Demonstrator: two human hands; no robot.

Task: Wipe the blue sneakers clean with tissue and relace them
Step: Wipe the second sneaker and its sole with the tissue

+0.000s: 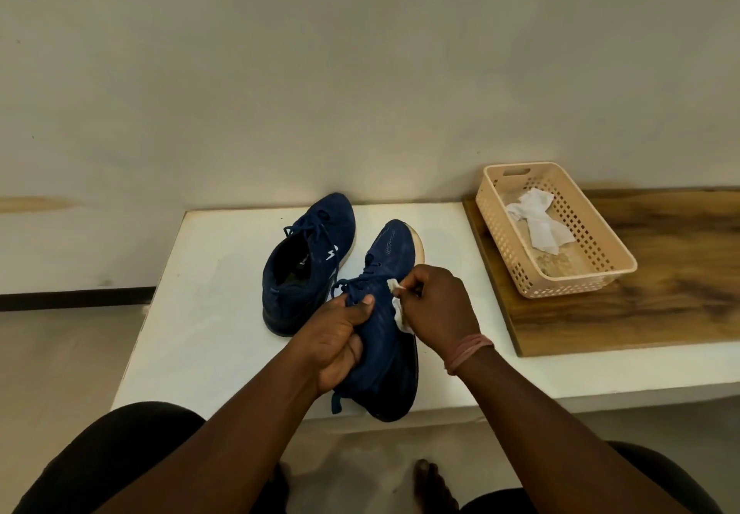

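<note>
Wiping step: second sneaker [304,261] standing centre-left on white table [208,293]; left hand [340,337] gripping held sneaker [384,337] mid-frame; right hand [436,305] pinching tissue [398,313] against its side. Next: likely further strokes, then relacing.

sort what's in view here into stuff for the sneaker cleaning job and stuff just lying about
For the job: held sneaker, second sneaker, tissue in right hand, left hand.
Lying about: basket, crumpled tissue inside it, wooden board.
</note>
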